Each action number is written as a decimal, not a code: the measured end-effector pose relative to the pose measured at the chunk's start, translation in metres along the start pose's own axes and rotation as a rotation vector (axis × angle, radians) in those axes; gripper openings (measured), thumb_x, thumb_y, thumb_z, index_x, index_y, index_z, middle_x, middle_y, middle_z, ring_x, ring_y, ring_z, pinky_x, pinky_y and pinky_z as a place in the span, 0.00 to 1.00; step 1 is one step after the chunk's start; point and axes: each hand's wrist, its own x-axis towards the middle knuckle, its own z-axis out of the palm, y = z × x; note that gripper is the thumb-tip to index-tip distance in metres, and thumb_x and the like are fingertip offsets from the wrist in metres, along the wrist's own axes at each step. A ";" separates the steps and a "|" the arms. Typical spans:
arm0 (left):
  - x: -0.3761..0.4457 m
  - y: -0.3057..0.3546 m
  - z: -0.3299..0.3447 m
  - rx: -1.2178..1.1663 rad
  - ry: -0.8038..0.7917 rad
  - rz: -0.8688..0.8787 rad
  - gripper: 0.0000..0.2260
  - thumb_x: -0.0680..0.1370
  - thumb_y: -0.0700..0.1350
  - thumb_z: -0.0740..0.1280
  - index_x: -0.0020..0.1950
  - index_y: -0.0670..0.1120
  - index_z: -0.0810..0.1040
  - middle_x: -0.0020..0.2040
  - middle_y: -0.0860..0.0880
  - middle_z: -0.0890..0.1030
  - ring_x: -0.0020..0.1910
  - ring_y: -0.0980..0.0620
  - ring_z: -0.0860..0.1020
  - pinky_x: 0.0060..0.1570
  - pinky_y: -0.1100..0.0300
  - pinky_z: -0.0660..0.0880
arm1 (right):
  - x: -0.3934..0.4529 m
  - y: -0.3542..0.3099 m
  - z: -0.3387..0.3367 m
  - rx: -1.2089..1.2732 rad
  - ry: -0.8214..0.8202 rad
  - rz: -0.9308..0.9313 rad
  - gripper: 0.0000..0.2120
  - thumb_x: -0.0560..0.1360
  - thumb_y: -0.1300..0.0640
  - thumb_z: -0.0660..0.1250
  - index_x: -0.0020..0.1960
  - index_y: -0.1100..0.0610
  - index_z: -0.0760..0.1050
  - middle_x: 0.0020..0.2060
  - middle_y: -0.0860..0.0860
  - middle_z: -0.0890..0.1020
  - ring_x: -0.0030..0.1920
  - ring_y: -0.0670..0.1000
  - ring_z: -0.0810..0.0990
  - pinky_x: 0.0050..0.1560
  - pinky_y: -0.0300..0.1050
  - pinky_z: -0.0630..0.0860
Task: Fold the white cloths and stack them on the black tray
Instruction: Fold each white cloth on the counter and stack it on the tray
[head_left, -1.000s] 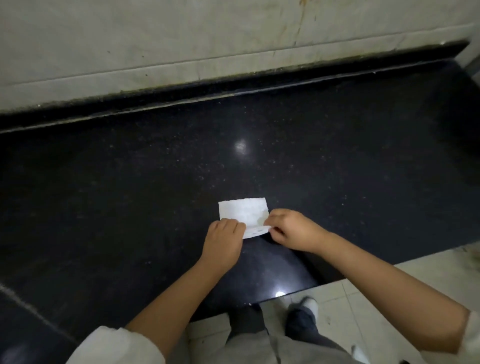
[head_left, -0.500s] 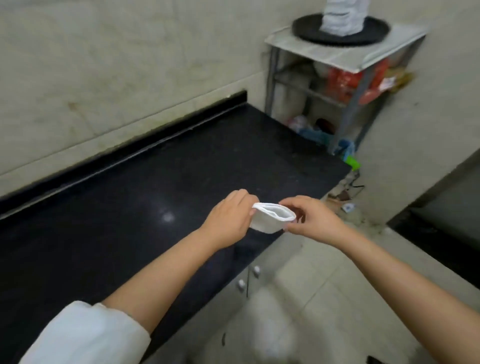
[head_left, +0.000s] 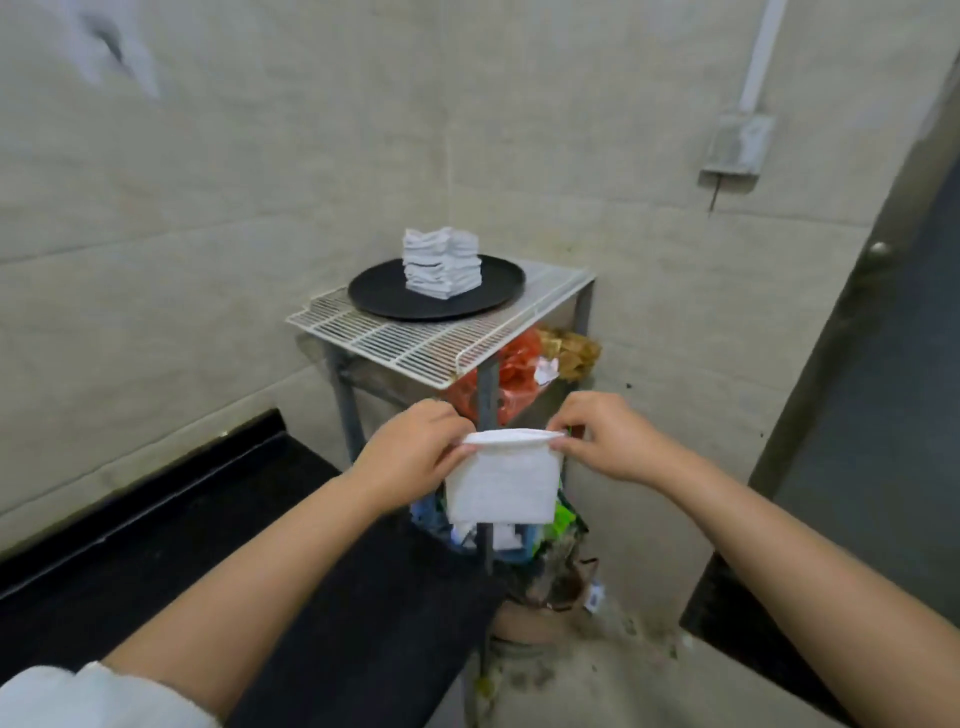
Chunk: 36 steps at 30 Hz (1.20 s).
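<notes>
A folded white cloth (head_left: 500, 480) hangs in the air in front of me, held by its top edge. My left hand (head_left: 410, 452) pinches its left corner and my right hand (head_left: 605, 434) pinches its right corner. Beyond and above the hands, a round black tray (head_left: 387, 291) lies on a white wire shelf (head_left: 415, 343). A stack of several folded white cloths (head_left: 441, 262) stands in the middle of the tray. The held cloth is well below and in front of the tray.
The shelf stands on a grey metal rack (head_left: 488, 395) in a wall corner, with red and brown bags (head_left: 524, 364) on a lower level and clutter (head_left: 550, 551) underneath. A black countertop (head_left: 208, 545) runs at the lower left. A dark door (head_left: 878, 364) is at the right.
The cloth was lifted off the black countertop with both hands. My view swung right and up, so the rack with the tray now stands straight ahead and the cloth hangs unfolded downward.
</notes>
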 end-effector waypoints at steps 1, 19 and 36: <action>0.026 -0.010 -0.001 0.030 0.030 0.008 0.23 0.74 0.56 0.52 0.44 0.41 0.80 0.40 0.43 0.80 0.41 0.44 0.78 0.41 0.57 0.74 | 0.024 0.017 -0.010 -0.007 0.029 -0.016 0.09 0.73 0.61 0.66 0.51 0.64 0.80 0.49 0.60 0.82 0.52 0.56 0.77 0.52 0.44 0.69; 0.357 -0.198 -0.075 -0.234 0.470 -0.664 0.07 0.76 0.37 0.64 0.51 0.41 0.80 0.34 0.50 0.78 0.23 0.64 0.76 0.31 0.77 0.71 | 0.440 0.144 -0.127 0.504 0.222 -0.137 0.14 0.72 0.68 0.62 0.31 0.53 0.71 0.35 0.60 0.81 0.34 0.50 0.82 0.44 0.44 0.77; 0.390 -0.216 0.022 -0.006 0.021 -0.877 0.13 0.78 0.42 0.65 0.62 0.43 0.77 0.58 0.43 0.77 0.50 0.46 0.78 0.41 0.71 0.61 | 0.536 0.250 -0.008 0.308 -0.094 -0.484 0.06 0.71 0.67 0.63 0.47 0.64 0.77 0.46 0.59 0.80 0.41 0.50 0.71 0.35 0.25 0.62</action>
